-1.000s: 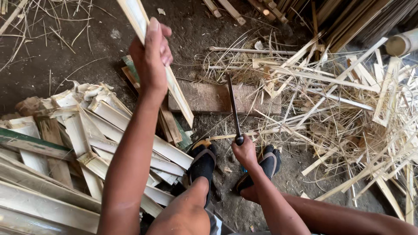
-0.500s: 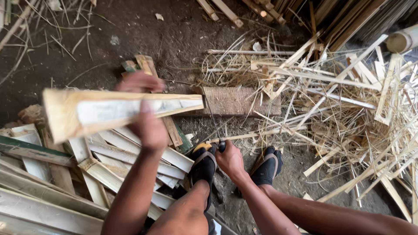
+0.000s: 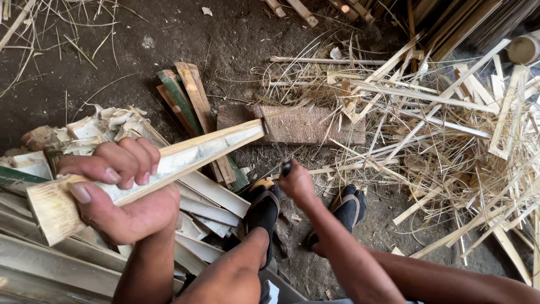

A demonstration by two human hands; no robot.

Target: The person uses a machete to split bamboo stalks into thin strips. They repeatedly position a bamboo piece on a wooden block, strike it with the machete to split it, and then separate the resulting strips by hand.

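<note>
Bamboo, split into a long pale slat, is what the left hand grips, fingers wrapped over the top and thumb pressed against the cut end nearest the camera. The slat runs from that hand out to the wooden block lying on the dirt floor, its far tip resting at the block's left edge. It looks stiff and light, with sharp split edges and a smooth inner face, so the thick near end seems the safest place to hold it, away from the splintery tip. The right hand is clenched around the dark handle of a knife, whose blade points up toward the slat's far tip, close beside it; whether they touch I cannot tell. More split slats lie stacked under the left forearm, and thin shavings cover the floor's right side.
</note>
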